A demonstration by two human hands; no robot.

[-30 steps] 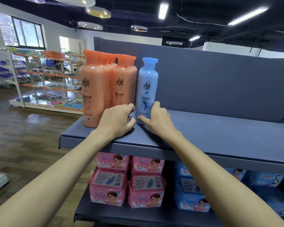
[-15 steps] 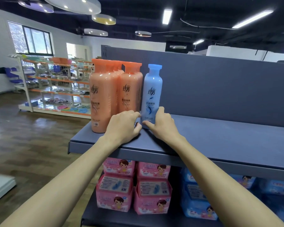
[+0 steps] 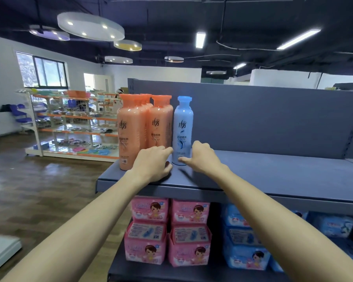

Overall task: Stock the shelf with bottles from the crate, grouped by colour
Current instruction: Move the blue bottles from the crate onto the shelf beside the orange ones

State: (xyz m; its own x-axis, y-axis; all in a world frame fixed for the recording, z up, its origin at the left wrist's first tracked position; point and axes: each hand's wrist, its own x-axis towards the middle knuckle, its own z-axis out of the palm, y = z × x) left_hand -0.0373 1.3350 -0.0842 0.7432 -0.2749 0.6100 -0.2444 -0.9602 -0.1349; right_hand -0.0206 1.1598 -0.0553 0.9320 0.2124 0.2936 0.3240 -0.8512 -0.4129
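Note:
A light blue bottle (image 3: 182, 123) stands upright on the grey top shelf (image 3: 273, 176), right beside a cluster of orange bottles (image 3: 131, 127) at the shelf's left end. My right hand (image 3: 203, 157) holds the blue bottle's base, thumb across the front and fingers curled at its right side. My left hand (image 3: 151, 163) rests on the shelf in front of the orange bottles, its fingertips touching the lower left of the blue bottle. The crate is out of view.
The shelf's grey back panel (image 3: 273, 119) rises behind the bottles, and the shelf surface runs bare to the right. Pink packs (image 3: 167, 231) and blue packs (image 3: 243, 241) fill the shelf below. A distant display rack (image 3: 73, 123) stands across the wooden floor.
My view has lifted and shifted, so the shelf sits lower and further right in frame. Both hands stay at the blue bottle's base, and the bottle still stands beside the orange ones.

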